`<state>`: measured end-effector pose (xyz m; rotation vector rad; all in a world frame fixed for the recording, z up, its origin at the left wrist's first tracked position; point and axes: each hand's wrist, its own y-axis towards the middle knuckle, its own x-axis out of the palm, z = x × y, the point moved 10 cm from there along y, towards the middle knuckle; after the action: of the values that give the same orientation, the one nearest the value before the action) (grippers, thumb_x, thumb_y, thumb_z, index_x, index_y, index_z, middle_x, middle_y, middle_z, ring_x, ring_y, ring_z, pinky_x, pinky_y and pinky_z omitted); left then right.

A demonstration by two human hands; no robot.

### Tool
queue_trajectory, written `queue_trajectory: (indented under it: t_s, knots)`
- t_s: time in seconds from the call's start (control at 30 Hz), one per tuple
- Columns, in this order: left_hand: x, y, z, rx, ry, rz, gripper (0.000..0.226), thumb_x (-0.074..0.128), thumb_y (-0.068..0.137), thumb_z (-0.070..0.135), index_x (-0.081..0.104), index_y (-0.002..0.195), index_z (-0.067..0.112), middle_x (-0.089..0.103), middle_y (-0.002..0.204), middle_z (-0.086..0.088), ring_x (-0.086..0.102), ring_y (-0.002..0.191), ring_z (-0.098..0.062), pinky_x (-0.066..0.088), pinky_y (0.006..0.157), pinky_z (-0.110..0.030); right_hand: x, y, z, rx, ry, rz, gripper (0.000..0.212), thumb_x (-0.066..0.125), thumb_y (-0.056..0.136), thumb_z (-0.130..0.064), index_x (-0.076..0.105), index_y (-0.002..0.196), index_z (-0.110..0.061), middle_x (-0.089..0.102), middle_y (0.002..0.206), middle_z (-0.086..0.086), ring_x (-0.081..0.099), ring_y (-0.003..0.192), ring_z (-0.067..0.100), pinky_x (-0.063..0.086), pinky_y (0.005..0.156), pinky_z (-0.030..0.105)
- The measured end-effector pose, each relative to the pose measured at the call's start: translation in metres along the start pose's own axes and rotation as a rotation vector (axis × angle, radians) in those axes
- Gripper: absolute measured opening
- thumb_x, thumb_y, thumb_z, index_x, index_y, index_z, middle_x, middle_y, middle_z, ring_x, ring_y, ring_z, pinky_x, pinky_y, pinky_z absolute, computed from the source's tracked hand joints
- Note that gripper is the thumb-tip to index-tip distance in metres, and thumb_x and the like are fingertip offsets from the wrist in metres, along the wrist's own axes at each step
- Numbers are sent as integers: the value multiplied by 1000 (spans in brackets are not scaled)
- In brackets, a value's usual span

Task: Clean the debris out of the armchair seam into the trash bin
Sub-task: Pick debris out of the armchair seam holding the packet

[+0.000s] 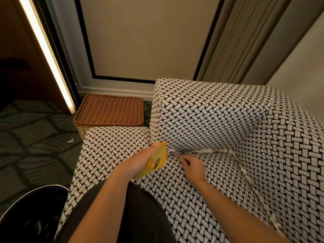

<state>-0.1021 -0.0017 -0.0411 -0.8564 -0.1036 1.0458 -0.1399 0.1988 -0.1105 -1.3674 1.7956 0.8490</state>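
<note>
Debris is meant for the black trash bin [26,197] at the far left, down beside the armchair [210,111], probably so a load can be tipped in without walking. A paper scrap [71,140] lies on the carpet near a wicker basket [108,109]. The left hand [138,160] grips a yellow scoop [157,160] with its mouth against the back seam, likely to catch pieces. The right hand [192,165] curls its fingers into the debris [210,151]; I cannot tell whether they hold any. More runs down the right side seam, where the tight fold may hinder picking.
</note>
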Motion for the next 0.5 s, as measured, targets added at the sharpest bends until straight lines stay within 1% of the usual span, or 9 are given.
queue_trajectory:
  t_s: [0.03,0.07,0.1,0.13,0.2,0.3,0.37,0.43,0.5]
  knots:
    - [0,0,0,-1,0,2,69,20,91,62,25,145,18,31,145,-13,32,129,-30,25,106,-38,-4,-5,-1,27,140,16,19,54,93,-26,70,87,-17,63,75,-4,53,64,9,38,52,11]
    - [1,1,0,-1,2,4,69,20,91,62,24,145,18,31,145,-13,32,129,-30,24,107,-38,-7,-11,-1,73,286,30,18,55,93,-23,66,80,-17,58,66,-5,48,58,8,36,48,9]
    - [1,1,0,5,8,5,69,20,91,62,24,145,18,31,145,-13,32,129,-30,24,106,-38,-10,-16,-2,119,417,48,19,56,92,-21,64,75,-15,54,61,-5,43,53,8,34,45,10]
    - [1,1,0,11,11,3,69,20,92,62,24,145,18,31,145,-13,32,129,-30,24,106,-38,-13,-21,-6,156,527,61,20,56,92,-19,63,74,-13,51,59,-5,39,52,8,33,43,11]
    - [2,2,-1,15,17,2,70,20,91,63,25,144,18,31,145,-13,32,129,-30,24,107,-38,-19,-29,-20,189,682,59,16,57,91,-17,65,79,-9,50,59,-6,37,51,5,31,44,11]
    - [1,4,-3,18,27,4,71,18,90,66,26,144,22,33,144,-12,33,127,-28,23,106,-40,-32,-37,-59,130,858,31,14,59,89,-17,68,81,-10,49,55,-12,38,47,-1,33,45,11]
    - [1,4,0,50,34,5,68,17,90,66,30,143,26,36,143,-10,36,122,-25,24,104,-40,-43,-40,-88,15,845,17,15,60,89,-15,68,76,-15,52,55,-12,41,48,-1,34,47,11]
    - [1,4,5,94,36,5,63,15,91,64,37,139,30,39,141,-8,38,116,-21,24,103,-40,-47,-43,-113,-112,746,-20,20,57,91,-17,67,74,-22,53,55,-12,42,49,1,33,48,11]
    - [1,3,7,113,30,5,60,15,92,61,42,135,30,42,139,-8,38,110,-18,24,103,-39,-45,-44,-122,-158,697,-51,24,52,94,-19,68,77,-23,51,52,-13,39,48,2,30,47,13]
